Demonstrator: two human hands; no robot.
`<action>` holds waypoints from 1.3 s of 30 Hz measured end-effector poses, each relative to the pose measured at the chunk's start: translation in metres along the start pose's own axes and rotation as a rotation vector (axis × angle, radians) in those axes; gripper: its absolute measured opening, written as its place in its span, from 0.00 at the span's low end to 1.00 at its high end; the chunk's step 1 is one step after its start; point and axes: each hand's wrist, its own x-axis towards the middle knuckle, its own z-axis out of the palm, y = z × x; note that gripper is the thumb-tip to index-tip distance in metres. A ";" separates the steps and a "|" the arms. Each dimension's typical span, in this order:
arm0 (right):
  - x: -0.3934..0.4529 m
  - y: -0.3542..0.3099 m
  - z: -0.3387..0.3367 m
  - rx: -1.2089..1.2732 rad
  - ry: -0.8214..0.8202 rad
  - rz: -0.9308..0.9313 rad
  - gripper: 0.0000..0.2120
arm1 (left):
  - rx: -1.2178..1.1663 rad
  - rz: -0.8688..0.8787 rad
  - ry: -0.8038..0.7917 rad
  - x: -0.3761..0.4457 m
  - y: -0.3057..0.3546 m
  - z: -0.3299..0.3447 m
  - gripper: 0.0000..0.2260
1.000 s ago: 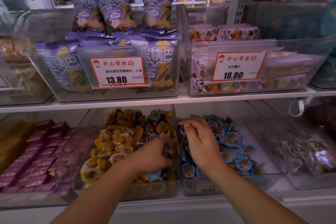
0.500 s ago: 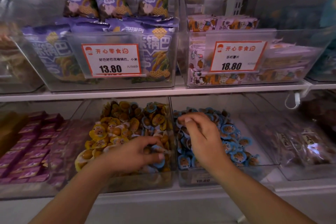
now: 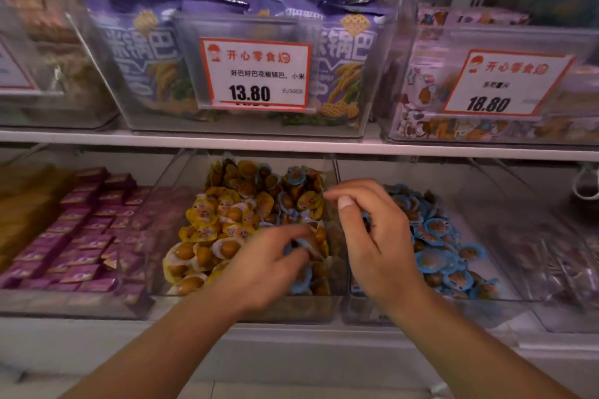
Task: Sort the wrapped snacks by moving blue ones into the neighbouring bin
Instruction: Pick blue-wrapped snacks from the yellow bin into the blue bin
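So both forearms are reaching in from the bottom edge toward the lower shelf [image 3: 291, 147]. Left hand [image 3: 272, 264] is sitting down in the middle clear bin [image 3: 246, 309], the one piled mostly with yellow wrapped snacks [image 3: 207, 220], and its fingers [image 3: 293, 236] are curling around a blue wrapped snack [image 3: 299, 248] near that bin's right wall. A few more blue ones are lying mixed in at the front right and back right of the pile. Right hand [image 3: 376, 236] is hovering over the divide between that bin and the neighbouring bin [image 3: 437, 311] to the right, the one holding the blue snack pile [image 3: 444, 249]; thumb and fingertips are drawn close together, and it looks like there's a bit of blue tucked under the palm, but it's too hidden to be sure. Left of the middle bin, purple packets [image 3: 81, 236] are lying in rows. Higher up, purple bags [image 3: 343, 68] are standing behind a 13.80 price tag [image 3: 254, 74], with an 18.80 price tag [image 3: 505, 82] further right.
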 end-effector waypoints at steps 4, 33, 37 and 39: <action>0.001 -0.005 -0.007 0.093 0.022 0.079 0.12 | -0.280 -0.052 0.357 0.022 0.024 -0.013 0.08; -0.014 0.030 -0.027 -0.156 -0.277 0.152 0.13 | 0.626 -0.089 -0.222 0.013 -0.043 -0.014 0.26; -0.013 0.037 -0.012 -0.312 -0.404 0.087 0.16 | 0.606 -0.082 -0.213 0.021 -0.057 -0.035 0.19; -0.007 0.040 -0.010 -0.273 -0.416 0.127 0.16 | 0.617 -0.104 -0.175 0.023 -0.063 -0.045 0.19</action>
